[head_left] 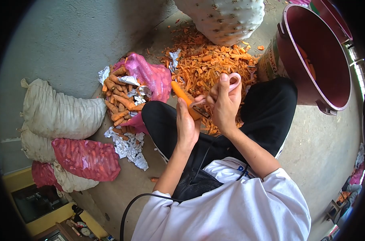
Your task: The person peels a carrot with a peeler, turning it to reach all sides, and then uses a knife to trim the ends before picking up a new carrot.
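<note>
My left hand [186,124] grips an orange carrot [181,94] by its lower end, the tip pointing up and left. My right hand [224,102] holds a pink-handled peeler [233,82] with its blade against the carrot near my left thumb. Both hands work above my lap, between my knees in black trousers. Just beyond the hands, a heap of orange carrot peelings [208,60] covers the concrete floor.
An open pink mesh sack of carrots [128,94] lies to the left with torn paper around it. A dark red bucket [319,56] stands at the right. A white sack [222,18] is ahead; white and pink sacks [66,132] are stacked at far left.
</note>
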{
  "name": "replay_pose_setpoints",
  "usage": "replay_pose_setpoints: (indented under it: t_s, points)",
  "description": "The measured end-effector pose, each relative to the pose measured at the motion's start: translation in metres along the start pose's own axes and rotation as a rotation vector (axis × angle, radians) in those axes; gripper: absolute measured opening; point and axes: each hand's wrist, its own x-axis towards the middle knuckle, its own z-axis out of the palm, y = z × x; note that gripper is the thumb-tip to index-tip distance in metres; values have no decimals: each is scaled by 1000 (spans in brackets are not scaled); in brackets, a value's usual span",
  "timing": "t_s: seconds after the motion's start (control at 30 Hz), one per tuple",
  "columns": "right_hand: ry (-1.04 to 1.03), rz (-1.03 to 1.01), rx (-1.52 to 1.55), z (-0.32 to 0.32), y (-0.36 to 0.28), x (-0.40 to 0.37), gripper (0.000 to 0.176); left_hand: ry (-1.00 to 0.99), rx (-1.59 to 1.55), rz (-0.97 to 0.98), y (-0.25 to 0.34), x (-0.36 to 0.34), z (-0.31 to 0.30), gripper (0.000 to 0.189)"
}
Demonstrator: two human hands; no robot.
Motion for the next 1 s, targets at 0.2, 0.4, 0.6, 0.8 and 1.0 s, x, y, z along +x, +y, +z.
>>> replay_pose_setpoints:
  t_s: [0.2,0.4,0.6,0.8,1.0]
  points:
    - [-156,104,28,-8,4,6,20,-80,40,-33,0,-9,0,36]
    - [-244,256,-54,-4,10,9,20,-81,74,-61,-5,-6,-18,26]
    - [-189,133,-167,-10,14,37,24,10,136,-118,-13,-20,-1,38]
    - [-118,296,-92,-19,8,42,23,-96,223,-64,-17,-15,-15,40]
    - [-130,287,-39,-3,-7,21,19,-14,205,-68,9,-18,11,39]
